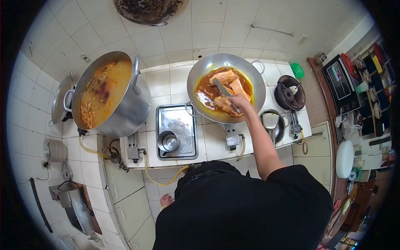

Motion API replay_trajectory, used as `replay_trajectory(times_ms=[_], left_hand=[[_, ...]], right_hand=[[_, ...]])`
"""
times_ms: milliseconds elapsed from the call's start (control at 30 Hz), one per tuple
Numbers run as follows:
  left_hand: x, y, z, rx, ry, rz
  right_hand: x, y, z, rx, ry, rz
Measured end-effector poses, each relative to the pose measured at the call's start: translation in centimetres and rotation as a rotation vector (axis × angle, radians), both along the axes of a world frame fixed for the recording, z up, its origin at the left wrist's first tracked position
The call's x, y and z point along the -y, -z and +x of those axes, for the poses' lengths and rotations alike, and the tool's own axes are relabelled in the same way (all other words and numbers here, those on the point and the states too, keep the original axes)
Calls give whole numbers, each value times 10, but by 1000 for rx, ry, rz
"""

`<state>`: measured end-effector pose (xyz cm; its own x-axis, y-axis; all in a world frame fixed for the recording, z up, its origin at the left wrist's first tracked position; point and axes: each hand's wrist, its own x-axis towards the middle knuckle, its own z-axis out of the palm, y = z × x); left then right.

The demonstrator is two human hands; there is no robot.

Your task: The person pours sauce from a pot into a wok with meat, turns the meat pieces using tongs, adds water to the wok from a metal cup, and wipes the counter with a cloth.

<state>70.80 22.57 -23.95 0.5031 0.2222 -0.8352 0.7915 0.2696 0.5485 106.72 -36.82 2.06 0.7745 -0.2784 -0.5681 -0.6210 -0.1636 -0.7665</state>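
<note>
My right hand (238,101) reaches over a wide metal wok (259,89) and is closed around a long, flat grey metal utensil (221,86). Its exact kind is unclear. The utensil's far end lies against large pale-orange pieces of meat or fish (225,77) in glossy brown sauce (205,99). A browner piece (225,104) sits nearer the hand. Low beside my body, my left hand (167,200) shows only in part, away from the stove. Its fingers look curled in, and whatever may be inside them is hidden.
A big pot (135,106) of orange-brown soup stands left. Between pot and wok, a metal tray (183,125) bears a metal cup (168,141). Right of the wok are a pan with a ladle (271,121) and a dark burner (290,92). A yellow hose (166,183) hangs in front.
</note>
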Motion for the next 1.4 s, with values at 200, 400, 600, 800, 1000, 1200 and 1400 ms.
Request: replay_trajectory(times_ms=[200, 400, 600, 800, 1000, 1200, 1400], left_hand=[[-10, -14, 10, -27, 54, -190], [13, -38, 18, -52, 101, 198], [-4, 3, -6, -12, 138, -12], [-8, 23, -6, -35, 128, 45], [17, -35, 36, -74, 255, 199], [7, -25, 62, 0, 247, 146], [3, -19, 61, 47, 284, 163]], right_hand=[[25, -20, 15, 42, -150, -978], [19, -21, 43, -101, -264, -930], [15, -7, 71, 22, -409, -895], [41, -39, 26, 19, -418, -1064], [19, -70, -22, 65, -749, -1341], [15, -34, 13, 124, -768, -1342], [29, -21, 8, 133, -667, -1194]])
